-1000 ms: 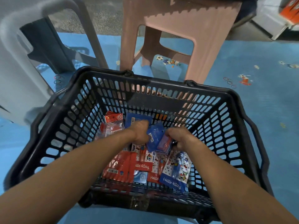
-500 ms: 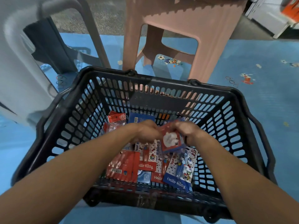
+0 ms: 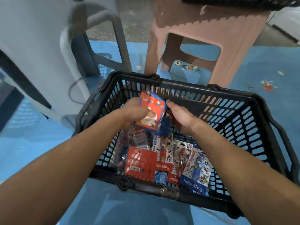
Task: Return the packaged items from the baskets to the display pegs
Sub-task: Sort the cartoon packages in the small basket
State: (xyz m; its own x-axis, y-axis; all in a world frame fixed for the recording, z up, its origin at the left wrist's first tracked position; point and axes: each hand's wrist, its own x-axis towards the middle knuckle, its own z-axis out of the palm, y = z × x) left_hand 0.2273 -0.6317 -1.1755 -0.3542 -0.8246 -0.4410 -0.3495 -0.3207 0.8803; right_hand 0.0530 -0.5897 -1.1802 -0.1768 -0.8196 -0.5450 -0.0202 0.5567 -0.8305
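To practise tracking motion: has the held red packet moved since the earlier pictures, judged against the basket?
Yes. The red packet, gripped by the left hand, has risen from just above the loose packs toward the far wall of the basket.

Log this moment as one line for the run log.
left hand: holds red packet over black basket | right hand: at packet's edge, grip unclear | in basket: several carded packs | pegs: not in view

A pink moulded plastic stool [image 3: 203,34] stands on a blue floor mat [image 3: 267,65] printed with cartoon figures. A pale grey plastic seat frame [image 3: 40,54] stands left of the stool. A football print [image 3: 178,63] shows between the stool's legs, and small dark rubber rings [image 3: 250,87] lie to its right.
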